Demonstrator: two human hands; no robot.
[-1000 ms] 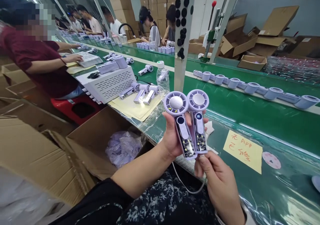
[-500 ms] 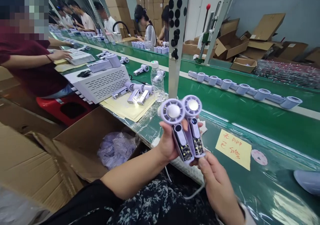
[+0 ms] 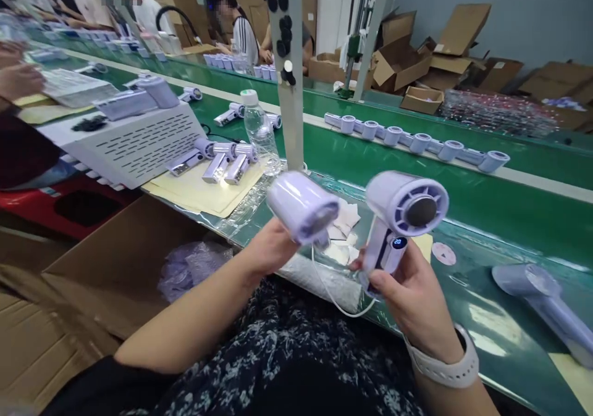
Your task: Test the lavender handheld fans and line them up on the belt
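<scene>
My left hand is closed around a lilac handheld fan, its round head tipped forward and its handle mostly hidden. A second lilac handheld fan stands nearly upright in my right hand, thumb across the lower handle. Its small display is lit and seems to read 20. A thin white cable loops below the two fans. White scraps of paper lie on the bench between my hands.
Several fans lie on yellow paper beside a slotted white box and a plastic bottle. A post rises ahead. Fans line the green conveyor. Another fan lies right. An open carton is at left; co-workers sit beyond.
The two fans were side by side in my left hand, with my right at their bases. Now they are apart, one in each hand, and the view has shifted right.
</scene>
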